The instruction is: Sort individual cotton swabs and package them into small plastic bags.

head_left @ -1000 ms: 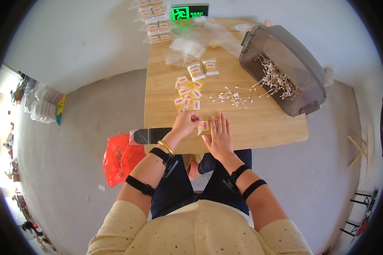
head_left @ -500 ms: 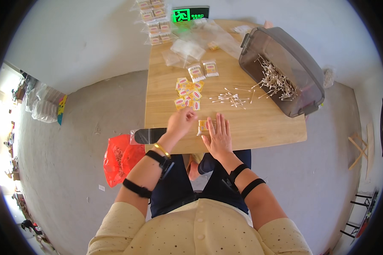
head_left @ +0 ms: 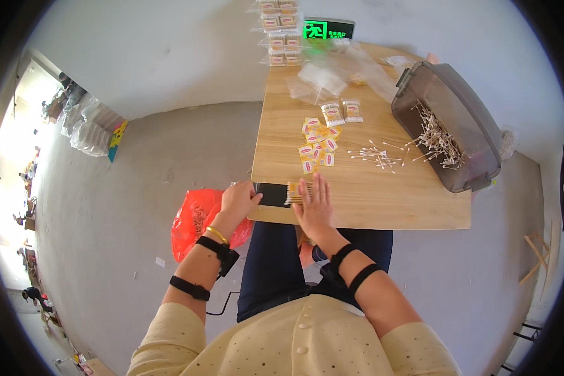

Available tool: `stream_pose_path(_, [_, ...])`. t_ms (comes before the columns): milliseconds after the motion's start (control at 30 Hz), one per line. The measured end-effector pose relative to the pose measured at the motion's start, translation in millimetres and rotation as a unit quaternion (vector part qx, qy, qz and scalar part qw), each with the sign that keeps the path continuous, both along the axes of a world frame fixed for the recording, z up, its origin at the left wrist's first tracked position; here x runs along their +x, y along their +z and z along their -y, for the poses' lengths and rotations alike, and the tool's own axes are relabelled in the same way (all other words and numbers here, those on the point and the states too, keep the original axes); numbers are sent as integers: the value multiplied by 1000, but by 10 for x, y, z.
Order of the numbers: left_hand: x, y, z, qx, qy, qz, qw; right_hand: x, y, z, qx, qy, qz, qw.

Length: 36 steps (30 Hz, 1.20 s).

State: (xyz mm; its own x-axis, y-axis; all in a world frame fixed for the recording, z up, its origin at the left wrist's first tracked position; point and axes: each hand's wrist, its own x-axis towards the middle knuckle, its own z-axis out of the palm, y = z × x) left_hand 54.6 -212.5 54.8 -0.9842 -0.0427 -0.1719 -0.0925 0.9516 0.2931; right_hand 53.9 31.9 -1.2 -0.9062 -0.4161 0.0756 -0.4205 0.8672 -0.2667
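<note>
At the table's front left edge, my left hand point(head_left: 237, 199) is closed round the end of a flat black strip point(head_left: 272, 195), where a clear plastic bag covers it; the fingers hide most of that bag. My right hand point(head_left: 314, 210) lies flat with its fingers stretched out, over a bundle of cotton swabs point(head_left: 292, 193) with a yellow and white card on top. The bundle's left side meets the strip's right end. Just beyond my right hand is a loose pile of yellow and white cards point(head_left: 318, 148).
Two bagged swab packs point(head_left: 333, 114) lie behind the cards. Loose swabs point(head_left: 377, 156) are scattered near a grey tub point(head_left: 460, 94) tipped toward me with many swabs inside. Clear bags point(head_left: 323, 78) and stacked packs point(head_left: 284, 42) are at the back. A red bag point(head_left: 197, 216) sits below the table's left edge.
My left hand has moved left and down from near the cards to the black strip's end. My right hand and the swab bundle have shifted left, up to the strip. The view has turned left.
</note>
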Motion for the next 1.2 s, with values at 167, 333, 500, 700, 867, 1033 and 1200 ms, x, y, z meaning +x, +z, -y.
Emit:
stream_pose_path(167, [-247, -16, -231, -146, -13, 101, 984, 40, -31, 453, 16, 5, -24, 1000])
stream_pose_path(333, [-309, -9, -194, -149, -86, 116, 978, 51, -6, 567, 17, -4, -17, 1000])
stream_pose_path(500, [-312, -1, 7, -43, 3, 108, 993, 67, -7, 619, 10, -1, -27, 1000])
stream_pose_path(700, [-250, -31, 126, 42, 39, 90, 994, 65, 4, 656, 1, 12, -28, 1000])
stream_pose_path(867, [-237, -78, 147, 60, 44, 85, 994, 84, -17, 719, -1, 20, -25, 999])
stream_pose_path(1033, [-197, -55, 145, 71, 59, 81, 992, 89, -5, 727, -3, 18, -26, 999])
stream_pose_path(1200, [-237, 5, 32, 10, 25, 97, 995, 82, -2, 711, -7, 16, -26, 1000])
